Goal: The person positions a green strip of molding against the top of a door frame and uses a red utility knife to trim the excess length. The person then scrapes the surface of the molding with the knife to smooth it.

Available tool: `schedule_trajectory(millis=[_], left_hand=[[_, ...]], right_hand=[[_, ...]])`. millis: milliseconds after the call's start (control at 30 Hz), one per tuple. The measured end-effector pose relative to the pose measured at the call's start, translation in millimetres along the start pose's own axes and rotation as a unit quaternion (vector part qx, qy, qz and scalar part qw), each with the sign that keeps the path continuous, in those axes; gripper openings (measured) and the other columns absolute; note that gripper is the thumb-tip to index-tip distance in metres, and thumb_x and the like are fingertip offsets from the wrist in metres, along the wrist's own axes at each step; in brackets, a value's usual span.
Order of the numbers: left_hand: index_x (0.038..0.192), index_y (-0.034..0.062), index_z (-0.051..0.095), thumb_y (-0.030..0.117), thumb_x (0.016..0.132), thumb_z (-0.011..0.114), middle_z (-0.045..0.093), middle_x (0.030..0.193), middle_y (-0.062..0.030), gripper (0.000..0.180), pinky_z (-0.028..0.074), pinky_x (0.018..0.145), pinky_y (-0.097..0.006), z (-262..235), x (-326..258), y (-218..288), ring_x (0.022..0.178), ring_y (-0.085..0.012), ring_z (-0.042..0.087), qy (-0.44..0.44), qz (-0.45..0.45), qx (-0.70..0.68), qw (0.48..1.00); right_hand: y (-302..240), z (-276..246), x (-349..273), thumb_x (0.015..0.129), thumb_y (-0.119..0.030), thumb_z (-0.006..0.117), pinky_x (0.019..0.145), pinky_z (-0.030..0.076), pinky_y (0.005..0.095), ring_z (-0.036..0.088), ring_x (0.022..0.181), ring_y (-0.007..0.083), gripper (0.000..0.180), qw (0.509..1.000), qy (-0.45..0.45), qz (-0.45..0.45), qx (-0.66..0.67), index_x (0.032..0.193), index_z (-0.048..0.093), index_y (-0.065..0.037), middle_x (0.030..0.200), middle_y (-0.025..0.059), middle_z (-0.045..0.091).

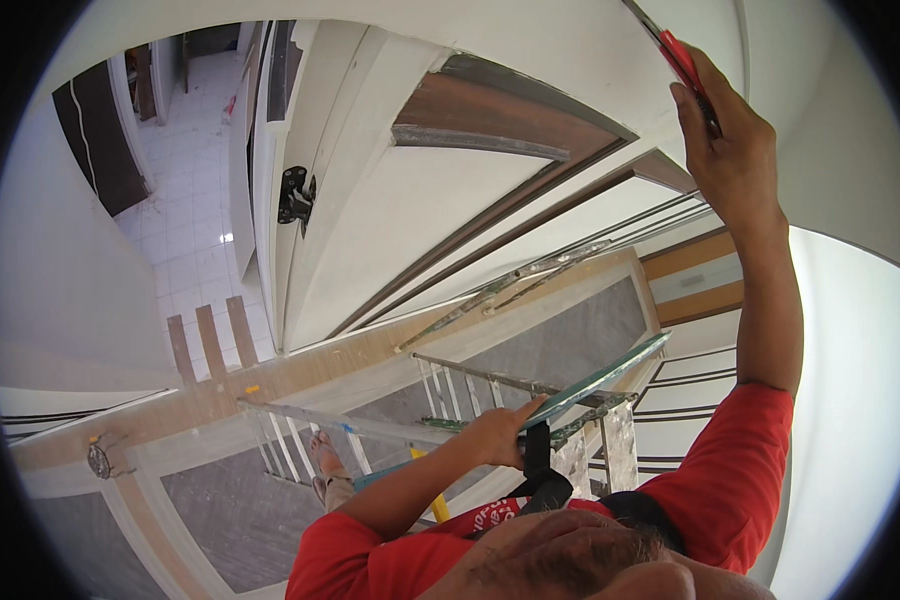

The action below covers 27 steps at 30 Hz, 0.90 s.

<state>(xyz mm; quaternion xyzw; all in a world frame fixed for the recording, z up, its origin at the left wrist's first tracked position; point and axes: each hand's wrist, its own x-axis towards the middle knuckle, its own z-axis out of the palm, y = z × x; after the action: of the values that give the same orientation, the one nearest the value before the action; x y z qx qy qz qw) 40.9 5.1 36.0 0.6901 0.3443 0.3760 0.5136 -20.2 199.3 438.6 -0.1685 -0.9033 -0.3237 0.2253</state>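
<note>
My right hand (735, 150) is raised high at the upper right, closed around the red and black handle of a putty knife (676, 58). Its thin metal blade, seen nearly edge-on, lies against or close to the white ceiling surface (570, 50) and runs out of view. My left hand (500, 435) is held in front of my chest and grips a flat green board (605, 368), also seen nearly edge-on. The fingers beneath the board are partly hidden. Whether anything lies on top of it cannot be made out.
Metal stepladders (300, 412) stand below, spattered with paint, and a foot (325, 455) shows on one. A white door (320, 200) with a black hinge (296, 195) opens toward a white-tiled floor (195, 190). Grey panels and tan boards cover the floor. A wire fan-like object (100, 458) sits at the left.
</note>
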Motion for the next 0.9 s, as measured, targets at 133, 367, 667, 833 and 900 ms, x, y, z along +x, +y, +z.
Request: schedule_trajectory(millis=[133, 367, 667, 833, 900], left_hand=[[0.162, 0.0132, 0.024, 0.03, 0.069, 0.083, 0.071, 0.094, -0.0289, 0.112, 0.054, 0.083, -0.049, -4.1, -3.3, 7.0, 0.091, -0.0472, 0.069, -0.013, -0.008, -0.008, 1.0], [0.163, 0.0146, 0.022, 0.03, 0.067, 0.083, 0.071, 0.092, -0.0271, 0.115, 0.055, 0.085, -0.048, -6.5, -3.7, 7.0, 0.09, -0.0467, 0.07, -0.017, -0.023, -0.009, 1.0], [0.163, 0.0144, 0.021, 0.033, 0.066, 0.085, 0.073, 0.097, -0.0261, 0.117, 0.055, 0.088, -0.048, -10.1, -2.7, 10.7, 0.095, -0.0456, 0.071, -0.025, -0.028, -0.009, 0.999], [0.163, 0.0145, 0.021, 0.034, 0.066, 0.085, 0.073, 0.1, -0.0264, 0.118, 0.055, 0.088, -0.047, -12.8, -1.9, 14.3, 0.097, -0.0461, 0.07, -0.023, -0.028, -0.013, 0.999], [0.163, 0.0151, 0.021, 0.034, 0.066, 0.085, 0.073, 0.101, -0.0267, 0.118, 0.055, 0.089, -0.047, -8.1, -3.1, 9.1, 0.098, -0.0461, 0.07, -0.02, -0.025, -0.005, 0.999]], right_hand=[[4.1, -6.2, -8.8, 0.097, -0.012, 0.071, 0.061, 0.057, 0.0326, 0.071, 0.066, 0.0223, 0.04, 1.0, -0.009, 0.021, -0.019, 0.136, 0.063, -0.011, 0.088, 0.0145, 0.073], [-6.9, -1.3, 0.0, 0.098, -0.011, 0.069, 0.062, 0.057, 0.0322, 0.073, 0.069, 0.0218, 0.04, 1.0, 0.003, 0.006, 0.014, 0.138, 0.062, -0.013, 0.09, 0.0151, 0.074], [12.3, -1.1, -13.4, 0.098, -0.014, 0.069, 0.063, 0.057, 0.0323, 0.071, 0.068, 0.0206, 0.04, 1.0, -0.017, 0.021, -0.005, 0.138, 0.062, -0.011, 0.09, 0.0166, 0.074], [42.6, 8.4, -27.7, 0.099, -0.015, 0.069, 0.062, 0.057, 0.0327, 0.071, 0.067, 0.021, 0.04, 0.998, -0.038, 0.059, -0.007, 0.138, 0.062, -0.011, 0.09, 0.0165, 0.074], [53.2, 10.3, -35.5, 0.099, -0.015, 0.069, 0.062, 0.057, 0.0326, 0.071, 0.068, 0.0212, 0.04, 0.997, -0.039, 0.064, -0.016, 0.138, 0.062, -0.011, 0.089, 0.016, 0.073]])
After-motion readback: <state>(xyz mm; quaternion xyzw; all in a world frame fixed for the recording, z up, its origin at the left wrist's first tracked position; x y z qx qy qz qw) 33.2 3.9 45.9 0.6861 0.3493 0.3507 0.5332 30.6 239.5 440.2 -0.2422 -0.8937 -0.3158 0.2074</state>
